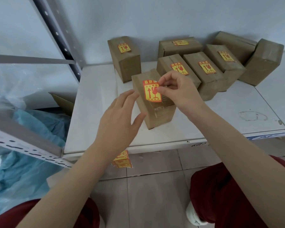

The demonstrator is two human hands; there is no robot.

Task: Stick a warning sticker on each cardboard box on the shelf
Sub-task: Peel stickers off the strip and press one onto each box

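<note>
A small cardboard box (156,112) stands nearest me on the white shelf board (95,112). A red and yellow warning sticker (150,92) lies on its top face, its right edge pinched by the thumb and fingers of my right hand (174,89). My left hand (120,116) is spread open against the box's left side. Behind stand several more boxes; stickers show on the upright one (124,60) and on others (204,71). Two boxes at the far right (263,63) show no sticker from here.
A strip of spare stickers (123,160) lies on the tiled floor below the shelf edge, partly behind my left forearm. A metal shelf upright (61,40) and blue plastic bags (28,145) are to the left. My knees in red trousers are at the bottom.
</note>
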